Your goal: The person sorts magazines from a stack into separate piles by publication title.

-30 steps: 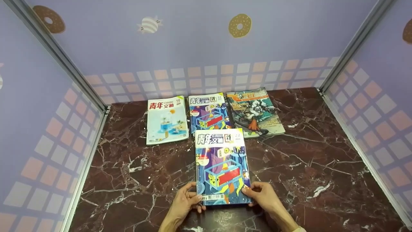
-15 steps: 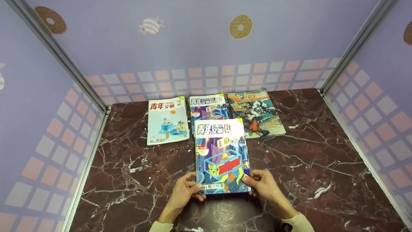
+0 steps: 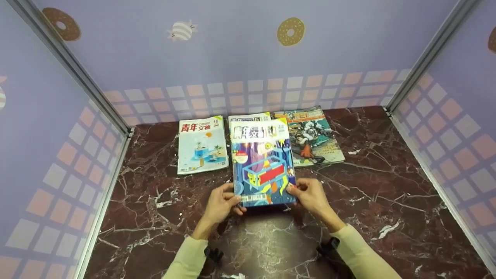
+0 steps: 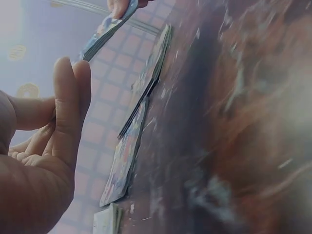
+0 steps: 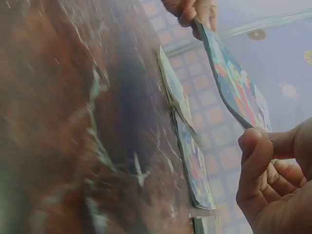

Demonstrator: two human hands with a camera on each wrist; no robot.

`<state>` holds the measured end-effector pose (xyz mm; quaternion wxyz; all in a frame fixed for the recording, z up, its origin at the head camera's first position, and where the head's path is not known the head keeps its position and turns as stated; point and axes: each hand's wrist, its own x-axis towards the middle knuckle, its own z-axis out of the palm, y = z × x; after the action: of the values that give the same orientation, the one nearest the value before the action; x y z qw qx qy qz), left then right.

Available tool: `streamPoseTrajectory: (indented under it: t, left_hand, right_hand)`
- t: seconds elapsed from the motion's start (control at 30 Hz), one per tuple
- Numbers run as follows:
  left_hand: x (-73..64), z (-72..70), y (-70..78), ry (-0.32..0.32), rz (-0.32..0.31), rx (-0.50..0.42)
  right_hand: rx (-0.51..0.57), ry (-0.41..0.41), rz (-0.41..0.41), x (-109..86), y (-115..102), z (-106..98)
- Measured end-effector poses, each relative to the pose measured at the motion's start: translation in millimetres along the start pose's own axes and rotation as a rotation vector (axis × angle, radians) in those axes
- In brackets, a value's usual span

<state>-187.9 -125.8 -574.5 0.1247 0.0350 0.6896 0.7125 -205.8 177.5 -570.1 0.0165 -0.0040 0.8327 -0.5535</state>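
A magazine with a white title band and a blue-purple cover showing a red-sided box is held up over the table. My left hand pinches its lower left corner, thumb on the cover. At the lower right corner my right hand grips it the same way. In the right wrist view the magazine tilts well clear of the tabletop, between both hands. Behind it lies a magazine with a like cover, mostly hidden. To its left lies a white magazine with a beach picture.
A comic-style magazine with an orange title band lies at the back right, its left part overlapped by the held one in the head view. The dark red marbled table is bounded by lilac panels at the back and both sides.
Both hands have carried the magazine away from me toward the back row. It now covers most of the middle magazine, and more of my sleeves shows.
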Motion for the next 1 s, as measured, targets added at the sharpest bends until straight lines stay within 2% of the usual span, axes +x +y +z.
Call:
streamPoseTrajectory:
  t: [0.2,0.4,0.57,0.67,0.8,0.87,0.9,1.0]
  left_hand:
    - [33.7,-6.3,13.2,0.108,-0.051,0.056]
    - [63.5,-8.3,20.8,0.197,-0.145,0.087]
    - [86.3,-9.8,22.3,0.277,-0.178,0.131]
    - [97.7,-10.4,20.4,0.311,-0.183,0.203]
    - [113.1,-11.0,18.8,0.365,-0.179,0.293]
    - [120.7,-10.2,18.0,0.393,-0.179,0.333]
    - [124.7,-9.6,17.5,0.407,-0.184,0.357]
    - [135.2,-7.3,14.5,0.434,-0.206,0.431]
  right_hand:
    - [-0.144,0.068,-0.107,39.5,-6,6]
    - [-0.221,0.089,-0.12,74.3,-9,8]
    - [-0.284,0.087,-0.139,98.0,-9,11]
    - [-0.302,0.079,-0.129,111.0,-6,15]
    - [-0.324,0.098,-0.171,155.8,40,30]
    - [-0.331,0.092,-0.202,163.8,46,33]
    - [-0.339,0.099,-0.219,173.6,56,37]
    - [-0.359,0.09,-0.204,180.4,55,40]
